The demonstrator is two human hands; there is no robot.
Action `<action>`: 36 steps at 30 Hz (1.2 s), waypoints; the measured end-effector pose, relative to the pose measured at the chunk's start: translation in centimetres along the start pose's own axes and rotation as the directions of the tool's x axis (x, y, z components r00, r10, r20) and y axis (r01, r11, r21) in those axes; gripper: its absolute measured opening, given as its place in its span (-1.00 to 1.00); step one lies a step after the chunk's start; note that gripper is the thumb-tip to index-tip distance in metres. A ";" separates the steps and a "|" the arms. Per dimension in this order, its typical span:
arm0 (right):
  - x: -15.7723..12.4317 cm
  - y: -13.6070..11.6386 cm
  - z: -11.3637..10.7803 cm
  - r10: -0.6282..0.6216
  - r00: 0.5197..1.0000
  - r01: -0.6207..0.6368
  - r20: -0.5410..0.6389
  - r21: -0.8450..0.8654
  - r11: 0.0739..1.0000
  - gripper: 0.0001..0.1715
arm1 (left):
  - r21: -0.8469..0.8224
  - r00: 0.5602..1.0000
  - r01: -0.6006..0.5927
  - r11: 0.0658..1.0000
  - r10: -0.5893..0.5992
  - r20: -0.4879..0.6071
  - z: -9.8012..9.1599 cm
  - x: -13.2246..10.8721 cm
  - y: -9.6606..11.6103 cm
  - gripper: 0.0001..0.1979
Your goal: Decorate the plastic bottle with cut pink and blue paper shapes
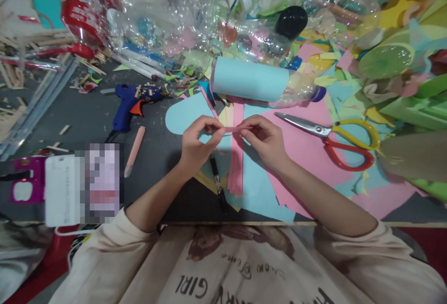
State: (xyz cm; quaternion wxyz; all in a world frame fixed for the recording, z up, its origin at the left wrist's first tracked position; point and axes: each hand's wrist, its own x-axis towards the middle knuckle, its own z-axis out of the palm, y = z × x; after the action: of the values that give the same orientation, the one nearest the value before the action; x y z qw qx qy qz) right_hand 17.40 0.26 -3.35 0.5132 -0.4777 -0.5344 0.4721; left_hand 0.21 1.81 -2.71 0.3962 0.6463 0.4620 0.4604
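My left hand (198, 142) and my right hand (264, 138) meet above the middle of the table. Each pinches one end of a thin pink paper strip (236, 128) stretched level between them. Under the hands lie more pink strips (236, 166) on blue paper (256, 187) and pink paper (300, 148). A black pen (217, 180) lies just below my left hand. Behind the hands a clear plastic bottle wrapped in light blue paper (249, 80) lies on its side.
Scissors with yellow and red handles (340, 138) lie right of my right hand. A blue glue gun (131, 104) and a pink stick (134, 150) lie to the left. A white phone (84, 184) sits at the near left edge. Clear bottles (195, 20) and paper scraps (391, 52) crowd the back and right.
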 end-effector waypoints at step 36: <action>-0.2 -0.5 -0.2 -0.017 0.982 0.045 0.186 -0.147 0.988 -0.79 | 0.118 0.940 -0.291 0.949 0.260 0.222 0.2 0.0 0.3 -0.84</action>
State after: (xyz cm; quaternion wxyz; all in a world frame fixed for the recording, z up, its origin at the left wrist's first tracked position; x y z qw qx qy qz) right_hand 17.58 0.00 -2.90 0.4313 -0.4611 -0.6212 0.4643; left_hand 0.44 1.74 -2.47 0.3233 0.7763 0.3568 0.4070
